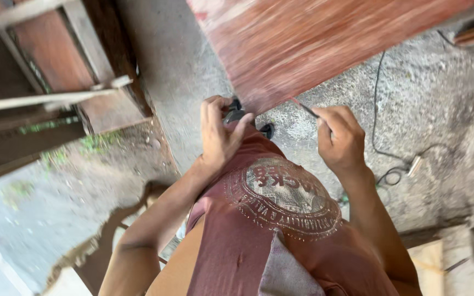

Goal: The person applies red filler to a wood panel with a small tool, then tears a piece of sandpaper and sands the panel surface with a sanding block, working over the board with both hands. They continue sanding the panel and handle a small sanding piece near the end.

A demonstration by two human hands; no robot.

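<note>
My left hand (219, 134) closes around a dark tool (235, 113) at the reddish plywood sheet's (308, 41) corner. My right hand (340, 138) pinches a thin pencil-like stick (305, 108) beside it, above my maroon shirt's round pale print (283, 198).

A large reddish-brown plywood board (308, 44) fills the upper middle of the view, its face streaked with grain and blurred; its lower corner points down between the two hands. At that corner sits a small dark tool (235, 114), black and partly hidden, gripped in the left hand (219, 134); what kind it is cannot be told. A thin pencil-like stick (304, 108), dark with a reddish end, lies slanted against the board's lower edge, pinched in the right hand (340, 137)
</note>
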